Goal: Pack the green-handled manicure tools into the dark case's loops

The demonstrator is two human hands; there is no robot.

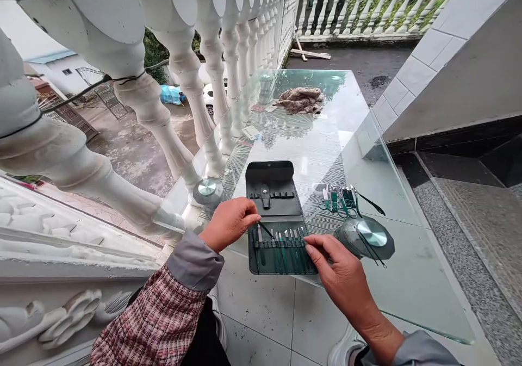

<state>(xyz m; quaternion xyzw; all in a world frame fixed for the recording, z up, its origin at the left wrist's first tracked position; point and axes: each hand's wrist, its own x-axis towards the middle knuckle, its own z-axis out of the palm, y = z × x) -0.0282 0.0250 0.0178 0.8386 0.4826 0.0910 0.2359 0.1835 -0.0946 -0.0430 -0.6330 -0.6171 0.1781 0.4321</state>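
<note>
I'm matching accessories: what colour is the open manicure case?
The manicure case is black, clearest in the head view.

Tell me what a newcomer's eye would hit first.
Probably the open black case at the near edge of the glass table: slim tools line its lower half, the left hand holds a thin dark tool over it, and the right hand is at its right edge. Then the crumpled brown cloth toward the far end, and white balusters along the left.

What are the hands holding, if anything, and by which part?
The left hand pinches a slim dark tool by one end. The right hand is at the right edge of the open case; whether it grips anything cannot be told.
</note>
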